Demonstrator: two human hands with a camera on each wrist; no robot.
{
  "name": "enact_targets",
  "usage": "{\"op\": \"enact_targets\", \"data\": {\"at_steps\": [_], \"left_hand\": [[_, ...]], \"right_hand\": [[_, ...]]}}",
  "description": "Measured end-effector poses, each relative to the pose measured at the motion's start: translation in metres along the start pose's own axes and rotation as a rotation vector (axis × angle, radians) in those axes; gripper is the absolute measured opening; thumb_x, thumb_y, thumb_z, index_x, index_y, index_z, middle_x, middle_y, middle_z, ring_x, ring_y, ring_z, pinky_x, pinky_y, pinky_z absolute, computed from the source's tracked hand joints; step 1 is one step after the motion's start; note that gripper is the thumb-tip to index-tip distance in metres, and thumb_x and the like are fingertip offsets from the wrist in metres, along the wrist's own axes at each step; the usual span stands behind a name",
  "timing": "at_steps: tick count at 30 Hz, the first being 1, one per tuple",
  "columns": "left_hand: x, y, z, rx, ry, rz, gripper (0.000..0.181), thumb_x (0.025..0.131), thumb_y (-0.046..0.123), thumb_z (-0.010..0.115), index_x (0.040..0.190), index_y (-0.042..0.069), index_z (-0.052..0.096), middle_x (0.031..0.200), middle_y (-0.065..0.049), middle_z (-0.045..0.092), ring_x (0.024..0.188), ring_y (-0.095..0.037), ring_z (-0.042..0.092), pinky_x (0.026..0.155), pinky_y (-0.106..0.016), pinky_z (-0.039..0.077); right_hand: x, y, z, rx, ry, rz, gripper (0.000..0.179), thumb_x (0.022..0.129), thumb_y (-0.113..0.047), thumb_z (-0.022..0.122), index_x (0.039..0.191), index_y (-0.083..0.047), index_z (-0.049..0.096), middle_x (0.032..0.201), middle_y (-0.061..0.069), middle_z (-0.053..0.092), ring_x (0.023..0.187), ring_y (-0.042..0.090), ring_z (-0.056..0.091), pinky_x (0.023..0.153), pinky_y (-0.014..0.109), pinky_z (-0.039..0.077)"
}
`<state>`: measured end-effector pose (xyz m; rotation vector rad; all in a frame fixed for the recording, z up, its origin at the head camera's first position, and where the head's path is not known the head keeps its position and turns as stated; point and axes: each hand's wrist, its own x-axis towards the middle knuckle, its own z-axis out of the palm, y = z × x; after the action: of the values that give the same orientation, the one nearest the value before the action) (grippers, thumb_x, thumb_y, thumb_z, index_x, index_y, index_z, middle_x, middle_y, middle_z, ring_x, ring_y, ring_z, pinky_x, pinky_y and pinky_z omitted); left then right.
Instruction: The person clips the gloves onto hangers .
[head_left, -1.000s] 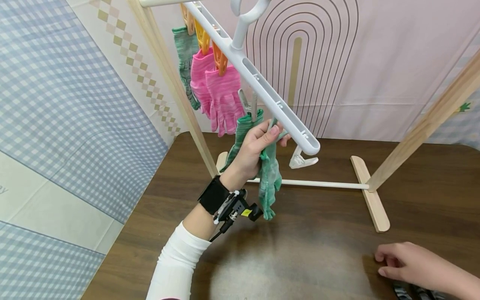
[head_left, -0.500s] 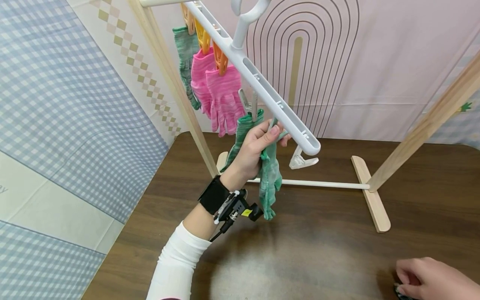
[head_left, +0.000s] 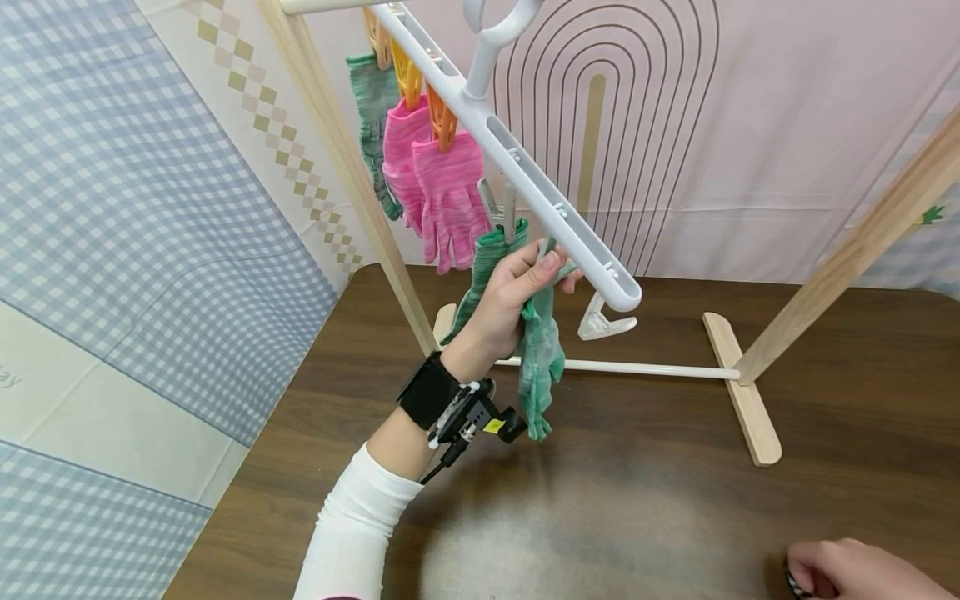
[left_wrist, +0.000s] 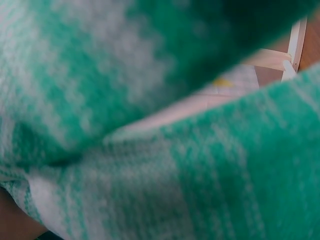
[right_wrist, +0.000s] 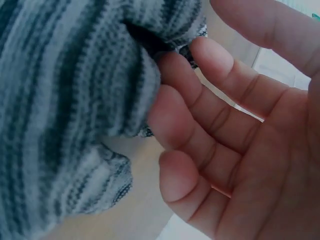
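Note:
In the head view my left hand [head_left: 504, 300] grips a pale green clothespin [head_left: 567, 271] under the white hanger bar [head_left: 528, 175]. A green striped glove [head_left: 542, 358] hangs down from there, its cuff end hidden by the fingers. Close beside it, another green glove [head_left: 491, 250] hangs from a grey clothespin [head_left: 510, 212]. Green knit fills the left wrist view. Low at the right, my right hand [head_left: 862, 571] is partly out of frame. In the right wrist view its curled fingers hold the edge of a grey-and-black striped glove [right_wrist: 105, 90].
Pink gloves [head_left: 450, 192] and a grey-green glove [head_left: 371, 125] hang from orange and yellow clothespins farther along the hanger. A white clothespin [head_left: 607, 323] dangles at the near end. The wooden rack's foot [head_left: 742, 392] and white crossbar [head_left: 645, 367] are on the brown table [head_left: 615, 500].
My right hand has moved down and to the right, near the dark striped gloves, which are now mostly out of the head view. The left hand stays at the clothespin.

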<state>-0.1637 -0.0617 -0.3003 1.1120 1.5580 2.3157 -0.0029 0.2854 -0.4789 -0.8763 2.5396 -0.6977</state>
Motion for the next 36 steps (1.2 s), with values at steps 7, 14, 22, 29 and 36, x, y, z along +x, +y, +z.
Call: {"op": "enact_targets", "data": {"at_steps": [7, 14, 22, 29, 36], "left_hand": [[0.000, -0.002, -0.001, -0.010, -0.008, 0.005, 0.011, 0.092, 0.016, 0.043, 0.087, 0.013, 0.052, 0.071, 0.003, 0.052, 0.075, -0.010, 0.049, 0.084, -0.025, 0.037], [0.000, -0.004, -0.002, -0.041, -0.017, 0.006, 0.030, 0.080, 0.042, 0.059, 0.086, 0.013, 0.052, 0.071, 0.003, 0.052, 0.077, -0.012, 0.049, 0.082, -0.024, 0.036], [0.001, -0.005, -0.003, -0.027, -0.022, 0.013, 0.036, 0.075, 0.048, 0.061, 0.085, 0.014, 0.052, 0.072, 0.003, 0.051, 0.075, -0.012, 0.047, 0.078, -0.024, 0.035], [0.000, -0.006, -0.003, -0.023, -0.021, 0.025, 0.031, 0.079, 0.044, 0.059, 0.084, 0.014, 0.052, 0.072, 0.003, 0.051, 0.075, -0.012, 0.047, 0.078, -0.024, 0.034], [0.000, -0.005, -0.003, -0.015, -0.008, 0.023, 0.032, 0.078, 0.045, 0.059, 0.083, 0.014, 0.052, 0.071, 0.004, 0.052, 0.075, -0.012, 0.048, 0.078, -0.024, 0.036]], "right_hand": [[0.009, -0.004, 0.000, 0.000, 0.029, -0.023, 0.026, 0.074, -0.008, 0.065, 0.067, -0.019, 0.042, 0.059, -0.022, 0.030, 0.051, -0.010, 0.027, 0.043, 0.015, 0.022], [0.023, -0.012, -0.001, -0.047, 0.064, 0.028, 0.028, 0.073, -0.016, 0.068, 0.067, -0.021, 0.041, 0.057, -0.021, 0.027, 0.050, -0.008, 0.026, 0.044, 0.017, 0.022], [0.045, -0.023, -0.008, -0.075, 0.097, 0.118, 0.028, 0.075, -0.023, 0.067, 0.067, -0.020, 0.041, 0.054, -0.016, 0.029, 0.048, -0.005, 0.026, 0.044, 0.018, 0.023], [0.071, -0.029, -0.023, -0.070, 0.118, 0.105, 0.023, 0.079, -0.025, 0.064, 0.068, -0.020, 0.044, 0.054, -0.014, 0.032, 0.047, -0.004, 0.027, 0.045, 0.018, 0.024], [0.089, -0.025, -0.040, -0.018, 0.086, 0.120, 0.016, 0.082, -0.025, 0.060, 0.072, -0.017, 0.051, 0.055, -0.011, 0.039, 0.047, -0.003, 0.032, 0.046, 0.019, 0.027]]}}
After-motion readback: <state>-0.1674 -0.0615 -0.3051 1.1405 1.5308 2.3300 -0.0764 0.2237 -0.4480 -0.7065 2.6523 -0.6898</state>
